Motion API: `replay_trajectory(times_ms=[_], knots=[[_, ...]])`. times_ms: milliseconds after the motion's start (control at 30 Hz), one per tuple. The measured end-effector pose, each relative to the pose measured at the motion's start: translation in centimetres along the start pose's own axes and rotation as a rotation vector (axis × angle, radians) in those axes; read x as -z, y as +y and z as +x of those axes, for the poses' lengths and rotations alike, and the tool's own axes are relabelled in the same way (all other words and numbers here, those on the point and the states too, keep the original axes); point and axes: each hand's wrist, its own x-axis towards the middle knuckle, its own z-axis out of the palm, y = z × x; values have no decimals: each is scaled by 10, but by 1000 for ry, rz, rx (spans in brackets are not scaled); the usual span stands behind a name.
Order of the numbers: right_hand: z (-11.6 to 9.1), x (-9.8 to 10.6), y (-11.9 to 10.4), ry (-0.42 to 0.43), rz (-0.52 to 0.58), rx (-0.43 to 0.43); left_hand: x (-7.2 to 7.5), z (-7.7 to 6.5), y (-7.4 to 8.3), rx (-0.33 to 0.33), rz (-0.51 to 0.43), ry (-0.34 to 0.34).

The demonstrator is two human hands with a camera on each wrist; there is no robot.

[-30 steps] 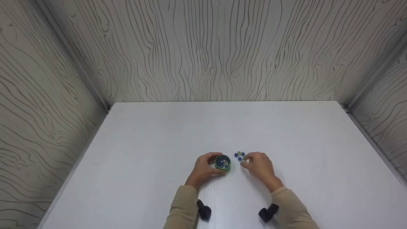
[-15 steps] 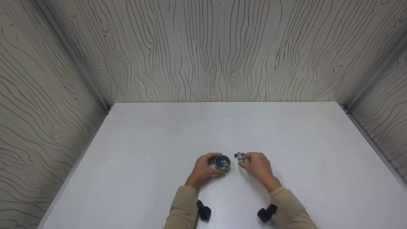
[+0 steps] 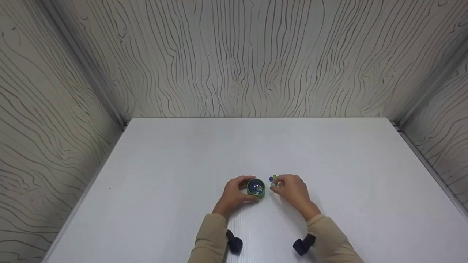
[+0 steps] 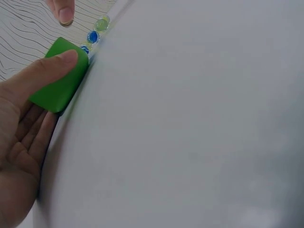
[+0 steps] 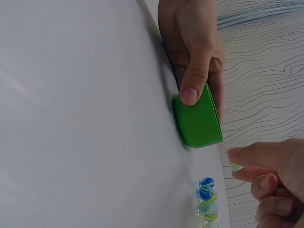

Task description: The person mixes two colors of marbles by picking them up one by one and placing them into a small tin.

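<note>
My left hand (image 3: 234, 194) grips a small green cup (image 5: 199, 121) on the white table, thumb on the near side and fingers round the far side. Blue and clear glass marbles (image 3: 257, 187) lie inside it, seen from above in the head view. Just right of the cup, my right hand (image 3: 295, 190) pinches a greenish clear marble (image 5: 235, 167) between thumb and index finger, held up off the table in the right wrist view. Below that hand, several loose blue and yellow-green marbles (image 5: 206, 192) sit in a cluster; the hand partly hides them in the head view.
The white table (image 3: 175, 153) runs back to a wall panel (image 3: 234, 58) with a wood-grain pattern. Similar panels stand at the left (image 3: 47, 146) and right (image 3: 446, 120). A black wrist camera (image 3: 234, 244) juts from the left sleeve, another camera (image 3: 303, 245) from the right.
My right hand has shifted a little left toward the cup with the pinched marble, now covering more of the loose marbles. The left hand and cup have stayed in place.
</note>
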Motion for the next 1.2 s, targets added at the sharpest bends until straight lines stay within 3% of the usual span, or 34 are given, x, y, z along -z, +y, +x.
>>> replay_trajectory(times_ms=[1200], knots=[[3, -12, -12, 13, -21, 77, 2, 4, -5, -37, -23, -31]])
